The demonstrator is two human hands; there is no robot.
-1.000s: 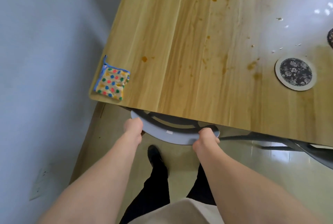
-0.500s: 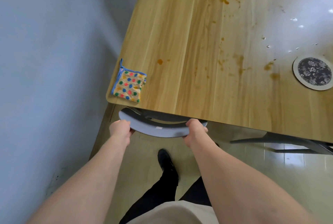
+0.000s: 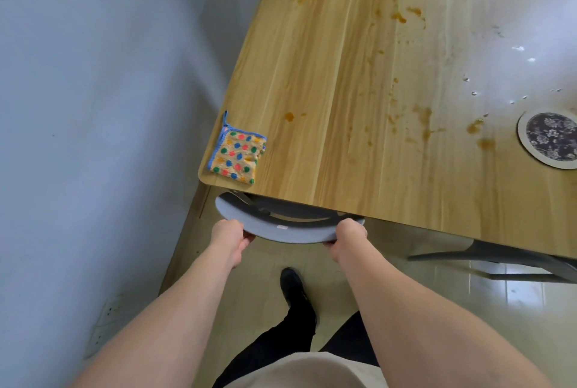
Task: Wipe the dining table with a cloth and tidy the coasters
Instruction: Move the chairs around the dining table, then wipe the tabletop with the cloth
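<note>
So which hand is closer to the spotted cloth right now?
Left. The left hand grips the chair backrest just below the spotted cloth; the right hand grips the backrest's other end, farther right.

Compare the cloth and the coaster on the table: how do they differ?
The cloth is square, folded, with coloured dots and blue trim; the coaster is round, dark and floral with a pale rim. The cloth sits at the table's near-left corner, the coaster at the right, partly cut off by the frame. Neither is touched by a hand.
</note>
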